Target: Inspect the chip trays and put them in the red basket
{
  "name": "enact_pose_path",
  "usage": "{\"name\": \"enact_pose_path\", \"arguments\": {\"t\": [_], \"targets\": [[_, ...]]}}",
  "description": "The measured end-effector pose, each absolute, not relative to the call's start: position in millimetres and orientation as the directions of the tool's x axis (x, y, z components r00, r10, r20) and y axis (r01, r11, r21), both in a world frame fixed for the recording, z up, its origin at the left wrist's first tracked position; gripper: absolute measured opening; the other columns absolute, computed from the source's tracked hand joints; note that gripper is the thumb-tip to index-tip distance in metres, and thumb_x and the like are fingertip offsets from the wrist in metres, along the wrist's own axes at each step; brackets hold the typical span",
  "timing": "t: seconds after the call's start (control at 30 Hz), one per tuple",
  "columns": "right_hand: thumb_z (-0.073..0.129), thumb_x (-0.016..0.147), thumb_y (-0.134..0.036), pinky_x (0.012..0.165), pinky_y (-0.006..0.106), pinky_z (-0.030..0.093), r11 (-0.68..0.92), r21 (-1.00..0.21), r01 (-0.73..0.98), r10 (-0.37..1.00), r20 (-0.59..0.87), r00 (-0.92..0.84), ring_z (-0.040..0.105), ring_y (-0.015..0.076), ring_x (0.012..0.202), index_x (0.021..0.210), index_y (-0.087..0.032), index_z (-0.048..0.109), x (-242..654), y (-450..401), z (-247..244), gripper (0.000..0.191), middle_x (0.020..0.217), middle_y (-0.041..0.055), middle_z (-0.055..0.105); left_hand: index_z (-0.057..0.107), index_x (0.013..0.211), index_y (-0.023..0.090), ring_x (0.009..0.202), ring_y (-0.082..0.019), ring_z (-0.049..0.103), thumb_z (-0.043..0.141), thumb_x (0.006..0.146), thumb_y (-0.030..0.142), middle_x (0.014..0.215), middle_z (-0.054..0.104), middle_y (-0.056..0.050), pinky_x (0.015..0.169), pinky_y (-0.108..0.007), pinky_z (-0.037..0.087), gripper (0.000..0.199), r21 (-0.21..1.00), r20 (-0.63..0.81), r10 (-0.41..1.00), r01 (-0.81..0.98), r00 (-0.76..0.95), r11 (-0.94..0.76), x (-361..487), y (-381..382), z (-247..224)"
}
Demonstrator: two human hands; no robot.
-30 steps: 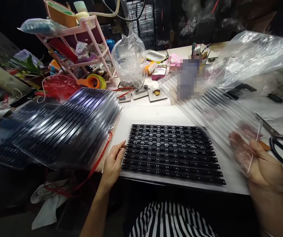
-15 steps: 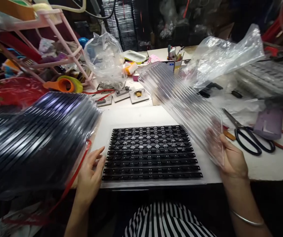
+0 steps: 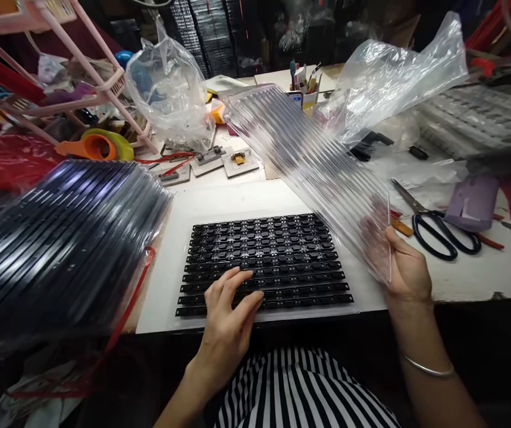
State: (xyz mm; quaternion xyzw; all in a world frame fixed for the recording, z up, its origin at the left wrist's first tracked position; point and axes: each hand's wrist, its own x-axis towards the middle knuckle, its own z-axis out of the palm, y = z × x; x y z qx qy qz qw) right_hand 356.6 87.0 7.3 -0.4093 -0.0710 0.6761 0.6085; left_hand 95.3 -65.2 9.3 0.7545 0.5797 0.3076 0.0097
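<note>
Several black strips (image 3: 264,264) with small parts along them lie in parallel rows in a clear tray in front of me. My left hand (image 3: 231,309) is over the nearest rows, thumb and fingers apart, holding nothing; I cannot tell whether the fingertips touch the strips. On the right, my right hand (image 3: 404,267) is closed on the near end of a clear ribbed plastic tray (image 3: 309,160). That tray is tilted up, its far end reaching back to the left, and its lower side overlaps the strips' right corner in view.
A stack of dark strips in clear plastic (image 3: 72,232) lies left, with a red ribbon (image 3: 132,297) beside it. Black-handled scissors (image 3: 438,232) and a purple object (image 3: 473,202) are right. Plastic bags (image 3: 166,89), tape dispenser (image 3: 99,145) and a pink rack (image 3: 90,65) stand behind.
My left hand has moved right, from beside the strips to over their near rows. My right hand still holds the clear ribbed tray. The whole view has shifted slightly.
</note>
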Motion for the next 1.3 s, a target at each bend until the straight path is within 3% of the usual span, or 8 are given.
{"name": "enact_pose_path", "arguments": {"t": [0.33, 0.57, 0.9, 1.1, 1.3], "targets": [[0.034, 0.093, -0.016, 0.095, 0.030, 0.050, -0.253, -0.640, -0.725, 0.924, -0.382, 0.015, 0.066, 0.0122, 0.095, 0.102, -0.020, 0.065, 361.5, 88.5, -1.8, 0.033, 0.092, 0.0022, 0.073, 0.058, 0.103, 0.016, 0.121, -0.031, 0.043, 0.060, 0.080, 0.004, 0.117, 0.053, -0.015, 0.093, -0.051, 0.039, 0.026, 0.319, 0.466, 0.866, 0.879, 0.181, -0.355, 100.8, -61.7, 8.2], [0.034, 0.094, -0.015, 0.097, 0.031, 0.049, -0.260, -0.507, -0.822, 0.903, -0.429, -0.022, 0.066, 0.0154, 0.098, 0.105, -0.017, 0.062, 361.4, 87.4, 0.0, 0.029, 0.093, 0.0059, 0.073, 0.059, 0.104, 0.016, 0.120, -0.032, 0.044, 0.061, 0.079, 0.005, 0.117, 0.054, -0.015, 0.093, -0.051, 0.039, 0.027, 0.297, 0.458, 0.865, 0.882, 0.204, -0.365, 103.7, -59.9, 7.8], [0.031, 0.095, -0.015, 0.094, 0.033, 0.050, -0.260, -0.515, -0.817, 0.908, -0.418, -0.026, 0.068, 0.0142, 0.092, 0.109, -0.017, 0.059, 360.8, 87.3, 4.4, 0.031, 0.090, 0.0049, 0.073, 0.060, 0.102, 0.018, 0.118, -0.031, 0.047, 0.061, 0.080, 0.007, 0.114, 0.056, -0.013, 0.093, -0.051, 0.039, 0.025, 0.313, 0.459, 0.868, 0.880, 0.189, -0.357, 104.8, -61.8, 11.5], [0.034, 0.093, -0.015, 0.092, 0.031, 0.051, -0.224, -0.586, -0.779, 0.928, -0.372, 0.012, 0.068, 0.0121, 0.089, 0.105, -0.019, 0.059, 359.5, 86.6, 3.7, 0.028, 0.088, 0.0028, 0.073, 0.062, 0.101, 0.021, 0.115, -0.027, 0.050, 0.059, 0.082, 0.008, 0.111, 0.058, -0.008, 0.097, -0.049, 0.039, 0.024, 0.437, 0.474, 0.880, 0.856, 0.041, -0.276, 86.2, -67.7, 18.0], [0.038, 0.090, -0.013, 0.092, 0.035, 0.051, -0.169, -0.676, -0.718, 0.963, -0.269, 0.028, 0.068, 0.0142, 0.091, 0.107, -0.018, 0.058, 357.9, 85.8, 0.2, 0.027, 0.088, 0.0046, 0.073, 0.066, 0.096, 0.023, 0.105, -0.020, 0.057, 0.059, 0.085, 0.018, 0.106, 0.063, -0.003, 0.098, -0.040, 0.041, 0.014, 0.728, 0.390, 0.865, 0.681, -0.316, -0.080, 63.4, -78.3, 31.9]]}}
